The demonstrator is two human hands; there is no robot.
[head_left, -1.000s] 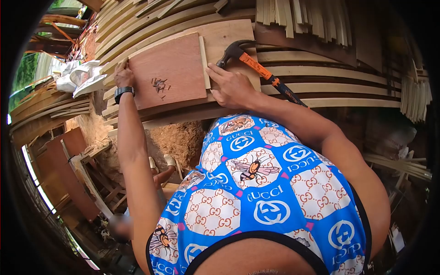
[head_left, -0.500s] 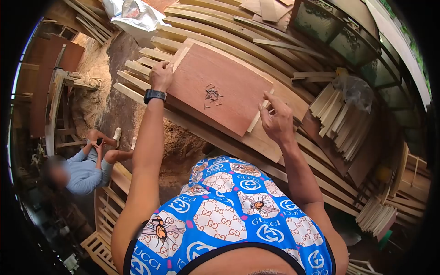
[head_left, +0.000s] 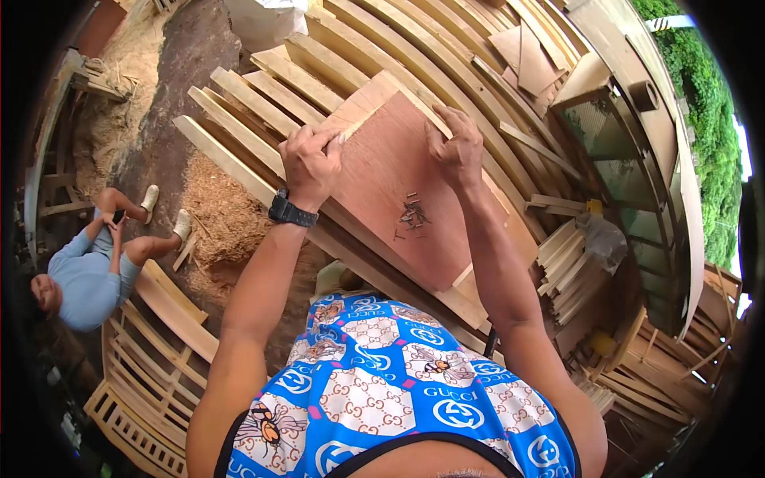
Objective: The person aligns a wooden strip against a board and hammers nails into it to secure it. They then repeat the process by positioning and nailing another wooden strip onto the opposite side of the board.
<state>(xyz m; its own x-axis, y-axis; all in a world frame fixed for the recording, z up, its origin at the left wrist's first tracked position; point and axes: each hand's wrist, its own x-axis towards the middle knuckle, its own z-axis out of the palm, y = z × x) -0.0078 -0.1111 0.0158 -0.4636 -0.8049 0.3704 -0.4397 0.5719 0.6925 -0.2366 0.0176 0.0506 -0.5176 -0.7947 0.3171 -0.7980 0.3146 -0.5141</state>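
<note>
A reddish-brown plywood panel (head_left: 382, 171) lies on a stack of long pale planks (head_left: 263, 88). A small heap of dark nails (head_left: 412, 213) sits on the panel. My left hand (head_left: 311, 163), with a black watch on its wrist, grips the panel's left edge near a thin pale strip along its top. My right hand (head_left: 456, 147) presses on the panel's far edge with its fingers bent over the corner. Both arms reach out over my blue patterned shirt.
A person in a light blue top (head_left: 84, 275) sits on the ground at the left beside a sawdust pile (head_left: 227, 215). A slatted wooden frame (head_left: 139, 398) lies at the lower left. Bundles of short slats (head_left: 570, 267) and a glazed frame (head_left: 629, 151) are at the right.
The view has swung round. My right hand went from the panel's near right edge to its far edge, and my left hand shifted along the left edge. The hammer is out of view.
</note>
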